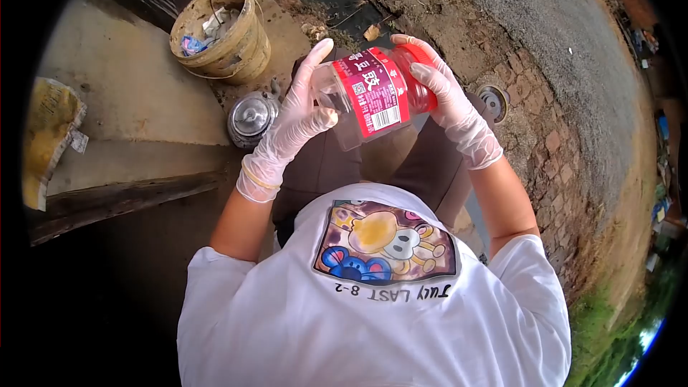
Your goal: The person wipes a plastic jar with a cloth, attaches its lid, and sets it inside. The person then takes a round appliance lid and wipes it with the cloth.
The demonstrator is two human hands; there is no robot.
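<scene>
A clear plastic jar (337, 97) with a red and purple label is held sideways above my lap. Its red lid (423, 75) is on and points to the right. My right hand (444, 89), in a thin translucent glove, is wrapped round the lid end. At the jar's base end is my left hand (304, 104), gloved too, its thumb and fingers against the plastic. The jar's walls look see-through, with no contents that I can make out.
A dirty bucket (254, 46) with rubbish in it stands at the upper left. Beside my left wrist is a shiny metal kettle (253, 116). A torn yellow sack (50, 140) lies far left. Broken paving (541, 107) and a grey road (573, 64) run along the right.
</scene>
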